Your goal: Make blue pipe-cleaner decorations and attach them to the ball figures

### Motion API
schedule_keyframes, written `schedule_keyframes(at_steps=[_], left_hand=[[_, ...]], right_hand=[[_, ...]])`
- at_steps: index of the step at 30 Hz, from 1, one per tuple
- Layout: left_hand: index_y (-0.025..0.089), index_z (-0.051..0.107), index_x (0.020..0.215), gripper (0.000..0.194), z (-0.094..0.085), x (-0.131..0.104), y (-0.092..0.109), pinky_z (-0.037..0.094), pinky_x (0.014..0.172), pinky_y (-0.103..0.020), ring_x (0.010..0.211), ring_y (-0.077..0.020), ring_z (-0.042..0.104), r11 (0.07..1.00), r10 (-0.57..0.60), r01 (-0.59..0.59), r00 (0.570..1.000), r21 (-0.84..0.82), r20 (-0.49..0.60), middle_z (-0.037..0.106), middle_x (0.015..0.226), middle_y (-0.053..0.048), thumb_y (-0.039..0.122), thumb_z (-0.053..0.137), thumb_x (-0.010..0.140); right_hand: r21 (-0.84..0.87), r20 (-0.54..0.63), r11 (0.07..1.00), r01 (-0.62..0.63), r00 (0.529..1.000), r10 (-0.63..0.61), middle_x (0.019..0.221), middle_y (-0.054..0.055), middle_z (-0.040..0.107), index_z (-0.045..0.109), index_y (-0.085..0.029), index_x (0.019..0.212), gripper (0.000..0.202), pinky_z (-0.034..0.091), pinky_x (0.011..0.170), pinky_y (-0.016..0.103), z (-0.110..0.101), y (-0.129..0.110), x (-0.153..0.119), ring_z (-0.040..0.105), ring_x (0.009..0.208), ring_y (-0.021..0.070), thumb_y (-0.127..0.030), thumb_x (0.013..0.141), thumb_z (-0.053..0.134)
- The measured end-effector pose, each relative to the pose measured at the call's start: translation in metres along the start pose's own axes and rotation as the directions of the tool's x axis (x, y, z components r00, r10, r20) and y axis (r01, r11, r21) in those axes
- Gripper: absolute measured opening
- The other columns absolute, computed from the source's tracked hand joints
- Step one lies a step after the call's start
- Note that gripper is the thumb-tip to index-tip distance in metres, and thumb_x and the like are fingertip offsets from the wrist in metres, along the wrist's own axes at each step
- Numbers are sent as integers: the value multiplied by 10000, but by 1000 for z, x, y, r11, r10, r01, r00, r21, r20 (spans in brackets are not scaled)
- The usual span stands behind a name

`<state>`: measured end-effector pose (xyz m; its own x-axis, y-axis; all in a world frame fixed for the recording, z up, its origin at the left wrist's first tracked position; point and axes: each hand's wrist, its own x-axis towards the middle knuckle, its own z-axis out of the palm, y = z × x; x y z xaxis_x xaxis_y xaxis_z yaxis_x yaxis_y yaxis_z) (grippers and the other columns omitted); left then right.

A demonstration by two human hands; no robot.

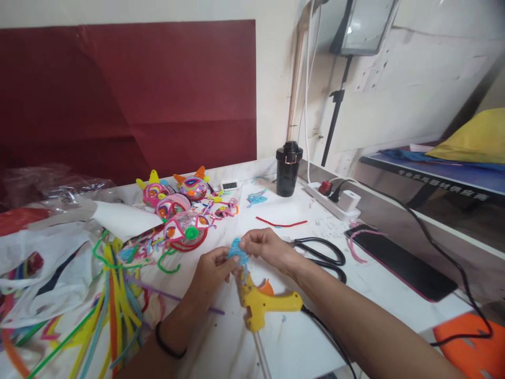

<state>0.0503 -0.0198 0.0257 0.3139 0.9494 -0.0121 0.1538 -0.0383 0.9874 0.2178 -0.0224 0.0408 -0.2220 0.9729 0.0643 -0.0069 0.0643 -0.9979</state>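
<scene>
Between my two hands is a small light-blue fuzzy piece [238,251], seemingly shaped from pipe cleaner. My left hand [211,271] pinches its left side between thumb and fingers. From the right, my right hand [266,246] has its fingertips closed on the piece's upper edge. Just below lies a yellow hot glue gun [268,302] with an orange trigger, its nozzle close under the blue piece and a clear glue stick out of its back. Whether nozzle and piece touch, I cannot tell. Black-handled scissors [321,252] lie beyond my right wrist, their blades partly hidden.
Colourful decorated masks or balls [185,226] sit at the back left. Loose pipe cleaners [112,310] and plastic bags [47,273] cover the left side. A black cup [288,171], a power strip [333,202], a phone [402,263] and a red pipe cleaner [281,225] lie around the right side.
</scene>
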Motion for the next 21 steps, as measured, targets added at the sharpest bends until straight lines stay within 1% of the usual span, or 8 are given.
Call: schedule_keyframes(at_steps=[5,8,11,14,21], left_hand=[[138,637,697,220,0,-1,1,367,419,-207,463,-108,501,1000,13,-13,1000,-8,0,594,529,4,356,665,682],[145,623,667,263,0,-2,1,361,424,-216,441,-104,487,1000,23,-23,1000,0,5,600,540,-5,401,621,726],[146,616,669,283,0,-2,2,346,417,-215,422,-96,463,1000,23,-23,1000,-5,2,589,537,1,409,573,768],[151,611,679,271,1,-3,4,338,404,-210,420,-96,453,1000,11,-12,1000,-25,-24,578,529,9,404,569,767],[147,612,694,240,0,-2,3,352,401,-200,440,-94,453,999,27,-30,995,-35,-93,565,533,17,378,588,755]], right_hand=[[35,0,999,1,1000,-1,520,-45,508,604,-143,628,227,310,517,227,0,3,0,412,493,77,-355,674,670],[30,5,1000,0,1000,0,514,-45,508,612,-144,635,225,308,514,229,1,5,1,410,486,77,-358,679,666],[28,7,1000,-10,1000,10,509,-46,510,616,-143,640,226,306,509,228,2,6,1,414,482,78,-358,671,678],[44,8,999,-9,1000,9,507,-47,516,609,-146,632,238,310,509,228,3,5,1,421,478,79,-366,656,696],[55,67,998,-28,997,24,546,-22,570,626,-142,685,216,347,534,229,0,5,1,469,516,91,-356,691,655]])
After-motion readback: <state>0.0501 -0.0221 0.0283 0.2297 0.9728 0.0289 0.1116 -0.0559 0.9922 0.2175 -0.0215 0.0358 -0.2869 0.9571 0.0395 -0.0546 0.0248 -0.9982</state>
